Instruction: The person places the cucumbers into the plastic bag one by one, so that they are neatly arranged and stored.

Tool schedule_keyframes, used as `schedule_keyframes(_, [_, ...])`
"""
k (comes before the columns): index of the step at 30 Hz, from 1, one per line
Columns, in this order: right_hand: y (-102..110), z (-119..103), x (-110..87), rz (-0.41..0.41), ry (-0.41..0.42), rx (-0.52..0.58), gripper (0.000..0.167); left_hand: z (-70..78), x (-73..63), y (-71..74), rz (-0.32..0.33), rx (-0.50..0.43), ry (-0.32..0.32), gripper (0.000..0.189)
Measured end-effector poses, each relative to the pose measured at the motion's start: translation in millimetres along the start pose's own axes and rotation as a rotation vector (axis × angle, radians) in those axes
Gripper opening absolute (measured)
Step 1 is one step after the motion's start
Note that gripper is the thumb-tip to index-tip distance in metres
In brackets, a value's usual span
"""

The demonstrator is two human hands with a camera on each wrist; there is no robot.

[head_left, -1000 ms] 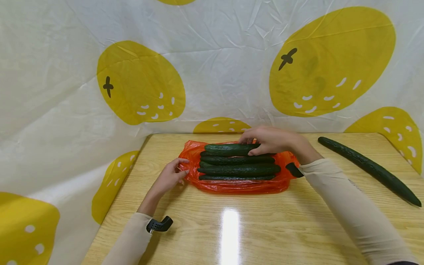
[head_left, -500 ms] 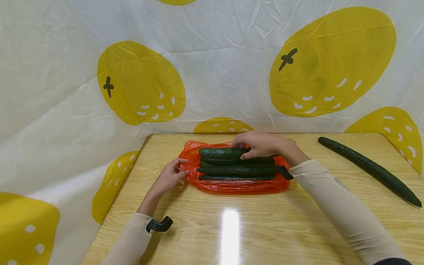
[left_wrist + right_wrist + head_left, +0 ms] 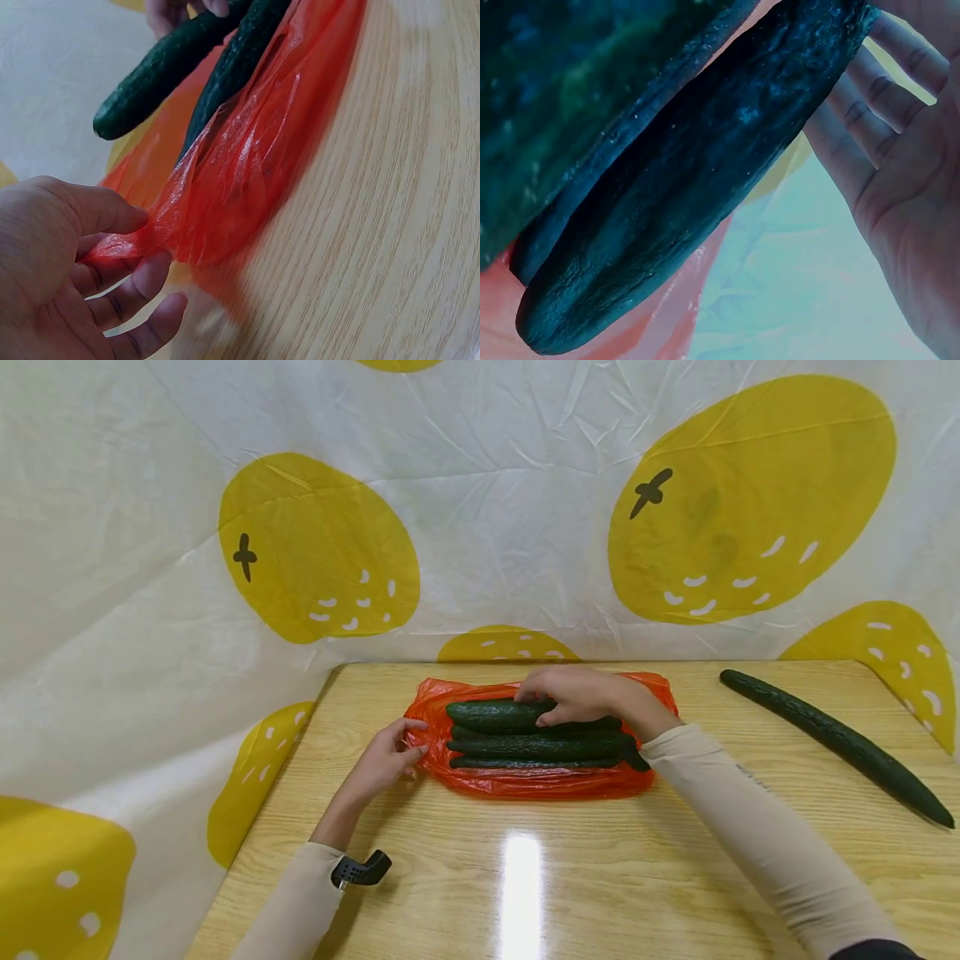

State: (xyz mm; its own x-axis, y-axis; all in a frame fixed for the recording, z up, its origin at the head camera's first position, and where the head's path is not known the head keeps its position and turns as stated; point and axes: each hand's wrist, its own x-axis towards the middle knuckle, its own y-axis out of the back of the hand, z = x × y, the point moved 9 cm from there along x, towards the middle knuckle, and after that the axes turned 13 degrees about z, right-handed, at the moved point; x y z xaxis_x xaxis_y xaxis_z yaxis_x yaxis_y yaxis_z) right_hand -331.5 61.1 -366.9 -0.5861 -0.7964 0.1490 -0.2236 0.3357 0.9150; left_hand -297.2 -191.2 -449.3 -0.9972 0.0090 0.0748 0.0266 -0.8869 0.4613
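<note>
My right hand grips the back cucumber from above, thumb on the near side and fingers over the far side. In the right wrist view, the fingers of the right hand reach behind this dark green cucumber. It lies against several other cucumbers, side by side on a thin red plastic bag. At the bag's left end is my left hand. The left wrist view shows the left hand pinching the bag's edge between thumb and forefinger, other fingers loosely curled.
One more long cucumber lies slantwise on the right side of the wooden table. A white cloth with yellow fruit prints hangs behind the table and along its left side.
The right hand has brought the back cucumber slightly left and nearer, down against the others in the row. The left hand stays at the bag's left end.
</note>
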Motion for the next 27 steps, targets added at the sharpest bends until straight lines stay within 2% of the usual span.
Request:
schedule_keyframes(9, [-11.1,1.5,4.4,-0.001,0.026,-0.011,0.042,-2.1,-0.2,-0.6,0.004,0.000,0.004,0.037])
schedule_keyframes(27, [-25.0,9.8,7.1,-0.034,-0.028,-0.038,0.041,-4.5,0.2,-2.6,0.003,-0.002,0.017,0.036])
